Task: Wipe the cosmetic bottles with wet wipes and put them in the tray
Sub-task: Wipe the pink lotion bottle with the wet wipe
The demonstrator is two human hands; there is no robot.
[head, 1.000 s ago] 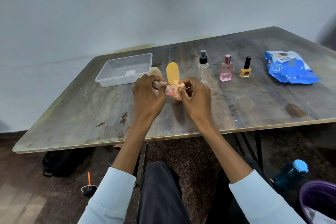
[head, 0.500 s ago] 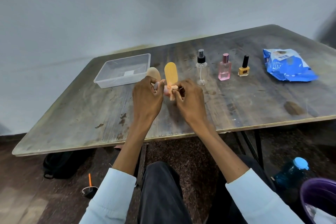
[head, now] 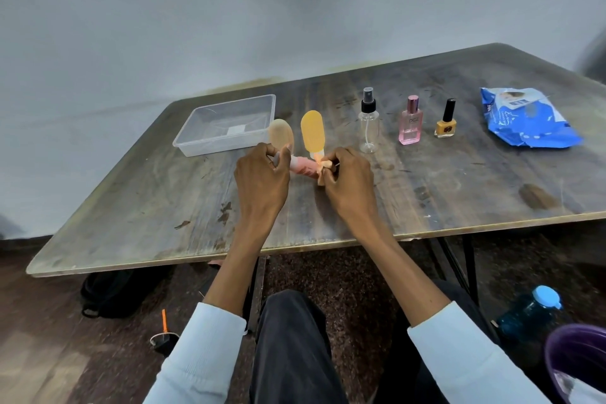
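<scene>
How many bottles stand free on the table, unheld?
5: beige tube and yellow tube by the tray, then spray bottle, pink perfume, nail polish rightward. A sixth is in hand.

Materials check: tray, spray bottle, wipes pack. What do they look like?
Tray: looks like clear, slightly frosted rigid plastic; the table grain shows through its walls.
Spray bottle: clear glossy body, plastic or glass, hard to say; the dip tube is visible inside, under a black, likely plastic, pump.
Wipes pack: blue, shiny printed plastic film, crinkled and soft.
</scene>
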